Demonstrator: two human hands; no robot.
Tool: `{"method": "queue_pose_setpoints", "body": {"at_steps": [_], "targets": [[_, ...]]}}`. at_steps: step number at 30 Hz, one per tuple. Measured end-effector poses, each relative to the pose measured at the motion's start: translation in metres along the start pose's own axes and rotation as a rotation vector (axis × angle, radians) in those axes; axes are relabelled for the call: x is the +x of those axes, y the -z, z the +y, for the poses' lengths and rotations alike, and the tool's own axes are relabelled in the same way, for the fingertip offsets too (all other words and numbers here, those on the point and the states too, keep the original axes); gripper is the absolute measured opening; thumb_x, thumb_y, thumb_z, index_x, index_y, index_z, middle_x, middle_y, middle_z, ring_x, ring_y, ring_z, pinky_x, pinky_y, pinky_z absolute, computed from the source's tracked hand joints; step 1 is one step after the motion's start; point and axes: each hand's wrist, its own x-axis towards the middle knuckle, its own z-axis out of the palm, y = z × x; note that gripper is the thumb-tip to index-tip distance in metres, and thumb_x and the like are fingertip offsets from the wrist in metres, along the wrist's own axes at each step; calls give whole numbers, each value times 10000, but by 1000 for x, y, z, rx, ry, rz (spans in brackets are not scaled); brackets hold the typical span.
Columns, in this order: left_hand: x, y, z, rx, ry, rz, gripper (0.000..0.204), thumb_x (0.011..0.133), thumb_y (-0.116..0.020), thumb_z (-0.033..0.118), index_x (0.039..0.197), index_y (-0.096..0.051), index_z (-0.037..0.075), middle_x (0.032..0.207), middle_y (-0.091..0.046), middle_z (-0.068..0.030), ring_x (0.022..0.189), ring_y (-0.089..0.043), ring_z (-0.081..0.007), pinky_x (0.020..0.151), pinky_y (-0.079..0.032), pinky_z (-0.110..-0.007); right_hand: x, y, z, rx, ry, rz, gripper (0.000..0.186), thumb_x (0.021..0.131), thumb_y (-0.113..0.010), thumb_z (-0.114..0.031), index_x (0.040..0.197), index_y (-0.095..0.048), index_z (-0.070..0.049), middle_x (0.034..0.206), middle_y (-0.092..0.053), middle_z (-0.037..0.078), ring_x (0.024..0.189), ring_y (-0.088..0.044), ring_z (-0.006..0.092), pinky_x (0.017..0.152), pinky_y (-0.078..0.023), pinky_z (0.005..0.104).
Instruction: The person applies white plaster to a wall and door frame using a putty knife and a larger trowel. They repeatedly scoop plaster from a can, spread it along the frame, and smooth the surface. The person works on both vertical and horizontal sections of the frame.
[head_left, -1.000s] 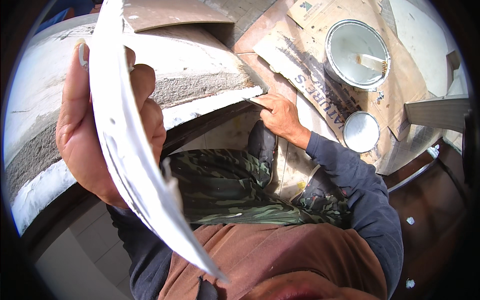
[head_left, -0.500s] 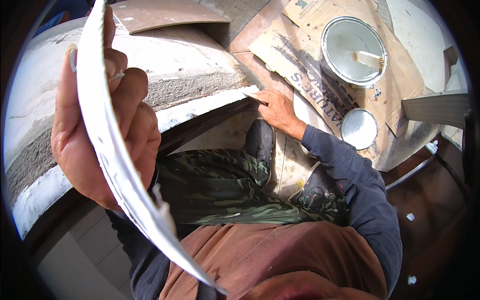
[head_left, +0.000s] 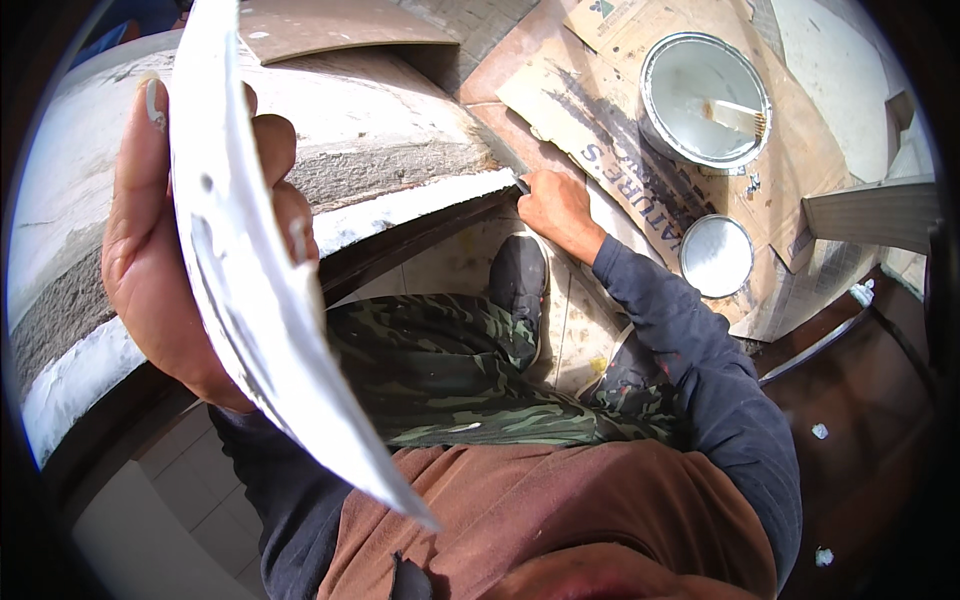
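Close to the view, my left hand [head_left: 145, 260] grips a thin, curved white sheet [head_left: 245, 250] smeared with wet white paste. Its thumb is on the left side and its fingers curl behind the far side; white paste sticks to the thumbnail. My right hand [head_left: 558, 212] is closed around a small scraper [head_left: 522, 186], most of which the hand hides. That tool is at the right end of a white-coated strip [head_left: 420, 203] along the front edge of a rough plaster ledge [head_left: 390, 115].
Paint-stained cardboard [head_left: 560, 95] lies on the tiles at the right. On it stand an open bucket [head_left: 706, 98] with a brush [head_left: 738, 118] inside and a round white lid [head_left: 716, 256]. A flat board [head_left: 340, 25] rests on the ledge; white blobs [head_left: 820, 431] dot the brown surface.
The white sheet has turned to show more of its pasted face, and its lower end has swung up. My right hand has shifted slightly right, and less of the scraper shows.
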Motion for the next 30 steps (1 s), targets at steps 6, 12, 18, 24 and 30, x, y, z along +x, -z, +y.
{"method": "queue_pose_setpoints", "body": {"at_steps": [6, 12, 18, 24, 30], "targets": [[-11, -13, -5, 184, -225, 483, 551, 1026, -541, 101, 1469, -290, -110, 1040, -587, -156, 746, -595, -170, 533, -531, -254, -6, -5, -17, -122, 117, -132, 182, 779, -591, -100, 893, -687, 4, 894, -678, 238, 850, -677, 419, 740, -540, 492], [-11, -12, -1, 96, -140, 340, 551, 1024, -542, 92, 1469, -290, -110, 1044, -592, -160, 744, -594, -170, 532, -530, -253, -19, -15, -12, 122, 477, 223, 340, 817, -545, -77, 1127, -667, -9, 1017, -651, 215, 902, -663, 401, 781, -544, 479], [-8, -6, -2, 83, -192, 297, 552, 1025, -539, 92, 1474, -290, -110, 1046, -594, -162, 740, -588, -167, 531, -525, -252, -3, -21, 17, -90, 223, 87, 303, 816, -533, -80, 1069, -691, -31, 973, -669, 189, 901, -666, 391, 777, -535, 484], [-9, -3, -6, 158, -318, 533, 544, 1029, -527, 90, 1478, -289, -106, 1046, -592, -168, 743, -582, -170, 539, -521, -253, -22, -14, 7, 59, 467, 168, 308, 786, -563, -91, 1052, -717, -100, 919, -675, 133, 840, -660, 364, 738, -534, 469], [-9, -5, 1, 49, -145, 269, 553, 1030, -520, 81, 1487, -269, -101, 1051, -589, -165, 749, -576, -171, 546, -521, -255, -9, 2, 19, -218, 218, 30, 414, 788, -545, -90, 1159, -730, -97, 1005, -706, 161, 939, -674, 365, 781, -537, 470]]}}
